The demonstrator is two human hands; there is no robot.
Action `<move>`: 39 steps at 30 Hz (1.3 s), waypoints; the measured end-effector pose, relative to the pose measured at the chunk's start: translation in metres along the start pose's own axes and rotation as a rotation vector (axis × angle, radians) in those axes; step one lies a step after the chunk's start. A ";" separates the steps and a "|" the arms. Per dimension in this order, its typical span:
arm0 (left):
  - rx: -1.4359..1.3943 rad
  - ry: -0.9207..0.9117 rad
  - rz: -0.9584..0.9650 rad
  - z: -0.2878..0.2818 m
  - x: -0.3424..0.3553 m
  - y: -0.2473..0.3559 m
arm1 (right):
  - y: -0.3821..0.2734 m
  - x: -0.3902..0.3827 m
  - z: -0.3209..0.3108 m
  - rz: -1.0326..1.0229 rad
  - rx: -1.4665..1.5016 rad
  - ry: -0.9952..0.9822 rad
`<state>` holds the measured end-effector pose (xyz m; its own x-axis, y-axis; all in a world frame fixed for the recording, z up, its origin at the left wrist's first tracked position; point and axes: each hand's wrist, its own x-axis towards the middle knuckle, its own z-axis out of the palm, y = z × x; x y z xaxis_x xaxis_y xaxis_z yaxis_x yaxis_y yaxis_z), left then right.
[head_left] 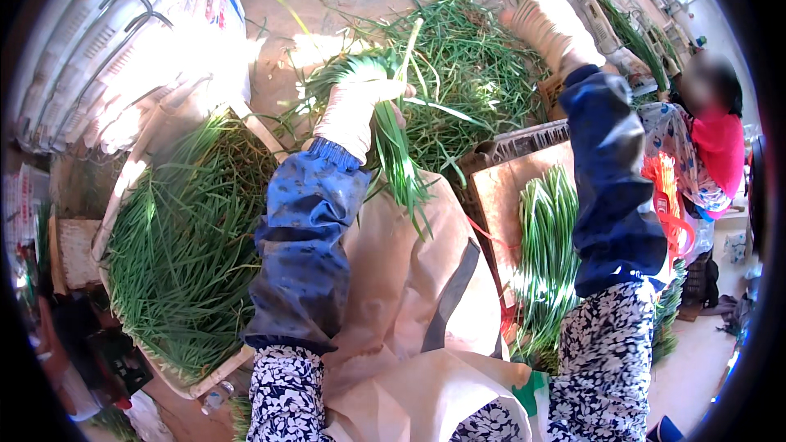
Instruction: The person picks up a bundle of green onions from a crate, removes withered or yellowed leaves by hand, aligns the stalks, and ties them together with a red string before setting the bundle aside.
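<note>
My left hand point(360, 106), in a pale glove, is closed around a bunch of green chives point(395, 155). The leaf ends hang down over the tan apron on my lap, and a pale stalk sticks up beside the thumb. Farther right, my right hand point(550, 23) is raised at the far edge of a loose heap of chives point(458, 57). Its fingers are smeared by motion, so I cannot tell whether they hold anything. Blue sleeve covers are on both forearms.
A large pale basket point(105, 233) full of chives stands at my left. To the right, a neat stack of chives point(547, 254) lies by a board point(491, 196). Red ties point(665, 188) hang beyond my right arm. Another person point(716, 151) sits at the far right.
</note>
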<state>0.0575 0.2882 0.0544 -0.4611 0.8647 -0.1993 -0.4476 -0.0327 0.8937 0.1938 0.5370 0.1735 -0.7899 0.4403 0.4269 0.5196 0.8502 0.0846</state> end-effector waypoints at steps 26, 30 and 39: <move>-0.024 0.237 -0.032 -0.007 0.001 -0.014 | -0.119 -0.057 0.036 0.264 1.387 -0.682; 0.080 0.143 -0.051 -0.013 -0.003 -0.005 | -0.116 -0.070 0.042 0.261 1.538 -0.339; 0.026 0.144 -0.007 -0.014 -0.009 -0.005 | 0.084 -0.113 -0.103 0.615 1.595 0.146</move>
<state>0.0532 0.2736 0.0458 -0.5639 0.7842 -0.2589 -0.4315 -0.0125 0.9020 0.3599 0.5294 0.2251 -0.5323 0.8364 0.1307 -0.1731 0.0436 -0.9839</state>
